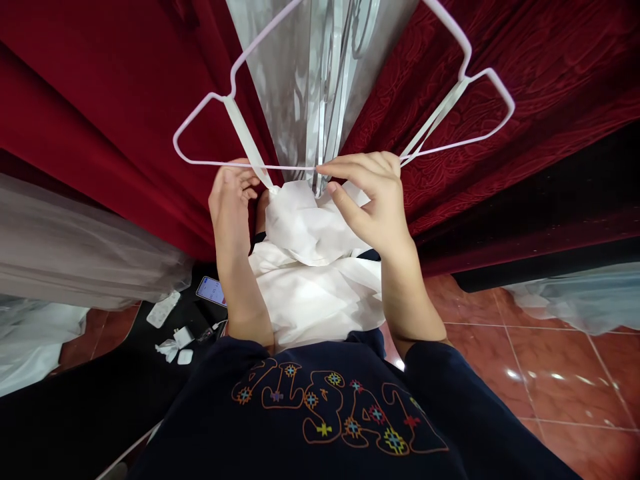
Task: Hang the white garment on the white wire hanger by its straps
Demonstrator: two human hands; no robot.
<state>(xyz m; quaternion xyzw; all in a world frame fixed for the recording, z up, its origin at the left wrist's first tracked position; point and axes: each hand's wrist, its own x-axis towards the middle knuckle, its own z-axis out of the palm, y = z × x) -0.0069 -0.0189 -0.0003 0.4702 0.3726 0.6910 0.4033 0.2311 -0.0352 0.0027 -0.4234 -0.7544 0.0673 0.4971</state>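
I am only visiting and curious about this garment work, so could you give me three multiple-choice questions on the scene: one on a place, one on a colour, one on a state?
1. Where does the small lit phone lie?
A. on the dark floor cloth left of the person
B. on the hanger
C. on the red tiles at right

2. What colour is the thin wire hanger?
A. black
B. white
C. gold

3. What is the right hand doing?
A. hanging free
B. holding the phone
C. pinching at the hanger's lower bar above the white fabric bundle

Answers: 1 A, it lies by the left hand's forearm; 2 B, pale against red velvet drapes; 3 C, fingertips meet at the bar.
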